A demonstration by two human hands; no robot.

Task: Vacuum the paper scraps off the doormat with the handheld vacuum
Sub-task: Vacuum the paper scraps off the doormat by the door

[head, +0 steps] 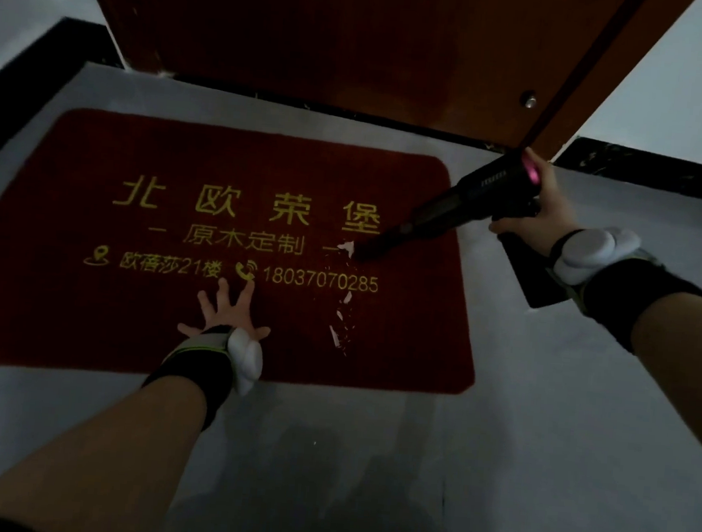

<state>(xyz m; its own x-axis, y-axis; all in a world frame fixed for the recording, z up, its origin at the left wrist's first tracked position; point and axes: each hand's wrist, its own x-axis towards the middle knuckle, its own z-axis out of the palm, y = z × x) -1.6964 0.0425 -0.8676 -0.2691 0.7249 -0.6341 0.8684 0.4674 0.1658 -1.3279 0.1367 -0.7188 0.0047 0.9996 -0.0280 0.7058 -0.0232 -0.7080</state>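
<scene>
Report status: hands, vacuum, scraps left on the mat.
Right hand grips the handheld vacuum, nozzle at the top scrap. Left hand flat, pressing the doormat. More paper scraps trail below the nozzle. Nothing in the way.

Left forearm point(86, 455): bare, black wristband point(194, 373) with pale green-edged strap, white rounded pod point(245, 358) mounted on it. Right forearm point(667, 332): bare, matching black wristband point(628, 296), strap, white pod point(594, 251). Hands ungloved.
</scene>
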